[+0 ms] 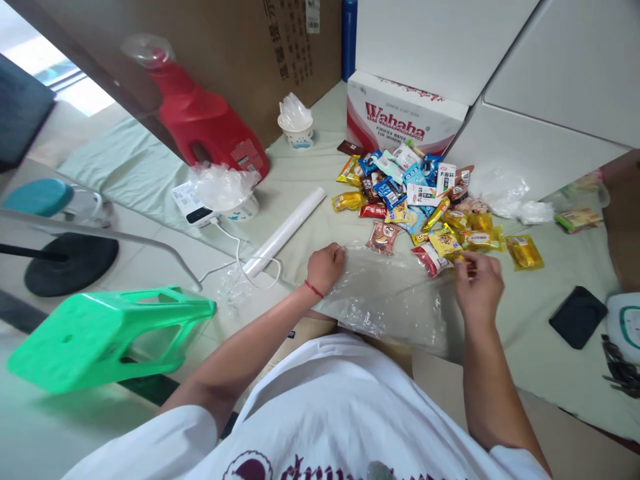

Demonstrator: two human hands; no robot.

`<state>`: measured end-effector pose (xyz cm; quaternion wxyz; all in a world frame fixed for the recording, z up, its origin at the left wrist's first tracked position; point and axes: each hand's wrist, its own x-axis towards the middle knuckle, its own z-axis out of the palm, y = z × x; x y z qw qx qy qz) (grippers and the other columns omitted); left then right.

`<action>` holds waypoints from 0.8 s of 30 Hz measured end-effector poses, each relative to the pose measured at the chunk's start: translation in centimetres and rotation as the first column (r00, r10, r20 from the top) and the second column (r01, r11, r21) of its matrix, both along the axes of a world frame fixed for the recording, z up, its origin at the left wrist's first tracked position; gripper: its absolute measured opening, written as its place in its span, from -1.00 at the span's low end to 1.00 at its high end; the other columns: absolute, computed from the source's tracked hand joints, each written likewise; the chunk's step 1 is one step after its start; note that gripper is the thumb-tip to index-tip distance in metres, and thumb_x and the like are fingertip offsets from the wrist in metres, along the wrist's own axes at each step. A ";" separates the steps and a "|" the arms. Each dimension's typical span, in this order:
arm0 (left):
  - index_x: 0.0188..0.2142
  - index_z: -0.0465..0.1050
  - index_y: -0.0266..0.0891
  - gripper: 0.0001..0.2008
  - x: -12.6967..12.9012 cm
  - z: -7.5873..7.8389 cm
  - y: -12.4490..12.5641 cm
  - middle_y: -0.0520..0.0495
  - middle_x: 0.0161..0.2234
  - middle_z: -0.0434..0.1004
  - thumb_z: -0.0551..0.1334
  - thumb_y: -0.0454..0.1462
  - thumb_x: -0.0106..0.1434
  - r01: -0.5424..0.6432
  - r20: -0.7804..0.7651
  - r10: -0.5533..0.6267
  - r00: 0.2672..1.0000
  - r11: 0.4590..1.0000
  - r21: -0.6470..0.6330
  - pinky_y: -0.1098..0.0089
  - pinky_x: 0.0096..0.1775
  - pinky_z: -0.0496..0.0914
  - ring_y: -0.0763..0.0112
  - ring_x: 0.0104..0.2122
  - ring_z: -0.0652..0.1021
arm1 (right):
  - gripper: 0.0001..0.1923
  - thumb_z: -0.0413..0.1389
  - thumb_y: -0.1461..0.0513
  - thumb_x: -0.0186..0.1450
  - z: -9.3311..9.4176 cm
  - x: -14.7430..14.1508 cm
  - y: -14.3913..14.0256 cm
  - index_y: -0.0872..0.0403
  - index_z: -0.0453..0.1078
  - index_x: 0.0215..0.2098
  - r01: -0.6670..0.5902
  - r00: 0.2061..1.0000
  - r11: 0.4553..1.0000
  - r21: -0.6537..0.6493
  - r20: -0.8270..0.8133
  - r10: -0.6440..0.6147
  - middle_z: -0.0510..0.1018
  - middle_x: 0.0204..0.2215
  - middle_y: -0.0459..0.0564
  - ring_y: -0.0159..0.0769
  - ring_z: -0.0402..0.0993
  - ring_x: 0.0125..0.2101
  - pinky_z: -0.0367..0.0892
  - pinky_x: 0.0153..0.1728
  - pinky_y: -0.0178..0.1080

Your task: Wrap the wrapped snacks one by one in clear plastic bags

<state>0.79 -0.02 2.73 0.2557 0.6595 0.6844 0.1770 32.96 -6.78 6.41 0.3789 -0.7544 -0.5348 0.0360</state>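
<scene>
left hand [326,270] has a clear plastic bag [385,297] gripped along the green sheet's [525,320] near edge, right hand [480,287] pinching a yellow packet [470,266] beside the wrapped snacks [390,192]

1 green stool [95,327] on pale floor [50,433], white panels [565,73] upper right

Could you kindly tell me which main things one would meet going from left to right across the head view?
Green stool, white roll, left hand, clear plastic, right hand, black flat item.
</scene>
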 end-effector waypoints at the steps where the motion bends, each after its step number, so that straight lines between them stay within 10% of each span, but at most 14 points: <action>1: -0.41 0.43 -0.17 -0.68 0.1 -0.1 0.0 -0.09 -0.49 0.49 0.07 -0.14 0.43 0.001 -0.020 -0.001 1.000 1.000 -0.001 0.31 -0.34 0.06 0.27 -0.43 0.43 | -0.66 0.10 0.04 0.37 0.8 -0.8 -0.3 0.10 0.54 -0.11 -0.020 0.999 0.998 0.056 0.048 0.017 0.53 -0.14 0.13 -0.20 0.45 -0.28 0.40 -0.11 -0.08; 4: -0.39 0.45 -0.18 -0.66 0.1 -0.2 0.0 -0.12 -0.47 0.52 0.05 -0.13 0.45 0.029 -0.041 -0.030 0.999 1.000 -0.008 0.31 -0.34 0.05 0.24 -0.42 0.45 | -0.73 0.07 0.09 0.45 1.9 -4.5 -1.4 0.03 0.54 -0.06 -0.443 0.892 0.897 0.001 0.096 0.441 0.57 -0.11 0.11 -0.12 0.48 -0.10 0.41 -0.01 -0.02; 7: -0.38 0.48 -0.18 -0.65 -0.1 -0.2 0.7 -0.14 -0.45 0.55 0.05 -0.12 0.46 0.057 -0.058 -0.057 0.997 0.998 -0.013 0.31 -0.33 0.07 0.23 -0.40 0.47 | -0.71 0.11 0.11 0.46 1.0 -8.9 -2.6 0.02 0.54 0.04 -0.856 0.487 0.490 -0.163 0.064 0.871 0.53 0.13 0.13 -0.06 0.37 0.17 0.35 0.18 0.04; 9: -0.36 0.50 -0.19 -0.65 -0.2 -0.1 1.6 -0.15 -0.43 0.57 0.05 -0.12 0.46 0.069 -0.067 -0.070 0.995 0.998 -0.012 0.31 -0.32 0.09 0.22 -0.37 0.49 | -0.64 0.15 0.11 0.45 0.0 -11.2 -3.4 0.06 0.51 0.14 -0.926 0.280 0.282 -0.250 0.044 0.959 0.43 0.27 0.12 -0.04 0.22 0.32 0.22 0.32 0.06; 12: -0.34 0.51 -0.20 -0.65 -0.4 0.1 3.6 -0.16 -0.38 0.58 0.07 -0.11 0.45 0.074 -0.061 -0.076 0.995 0.997 -0.032 0.31 -0.29 0.15 0.20 -0.32 0.50 | -0.52 0.21 0.10 0.42 -1.4 -13.3 -4.5 0.08 0.44 0.25 -0.926 0.145 0.132 -0.355 -0.010 0.989 0.38 0.33 0.12 -0.03 0.12 0.39 0.08 0.40 0.08; 16: -0.17 0.50 -0.24 -0.80 -1.0 0.8 6.5 -0.14 -0.28 0.55 0.23 -0.16 0.34 0.015 0.022 -0.013 1.000 0.995 -0.098 0.31 -0.19 0.31 0.21 -0.25 0.51 | -0.41 0.22 0.07 0.41 -2.6 -14.9 -5.1 0.05 0.34 0.35 -0.888 0.129 0.070 -0.454 -0.099 0.987 0.30 0.38 0.12 -0.07 0.06 0.43 0.00 0.43 0.06; 19: -0.03 0.43 -0.29 -0.59 -1.8 2.7 6.5 -0.19 -0.10 0.48 0.39 -0.31 0.10 -0.133 0.039 0.132 0.991 0.990 0.040 0.21 0.01 0.37 0.15 -0.09 0.50 | -0.40 0.19 0.06 0.43 -3.1 -16.0 -5.2 0.05 0.29 0.37 -0.875 0.202 0.134 -0.466 -0.098 0.975 0.23 0.42 0.12 -0.09 -0.03 0.46 -0.10 0.46 0.09; 24: -0.14 0.44 -0.21 -0.63 -0.5 6.8 -1.3 -0.12 -0.14 0.48 0.18 -0.50 0.05 -0.209 0.180 0.136 0.974 0.844 0.494 0.20 0.02 0.40 0.20 -0.10 0.50 | -0.44 0.21 0.08 0.40 -4.2 -18.0 -5.2 0.14 0.38 0.29 -0.878 0.329 0.297 -0.376 -0.024 0.944 0.35 0.34 0.19 0.03 0.15 0.39 0.06 0.40 0.20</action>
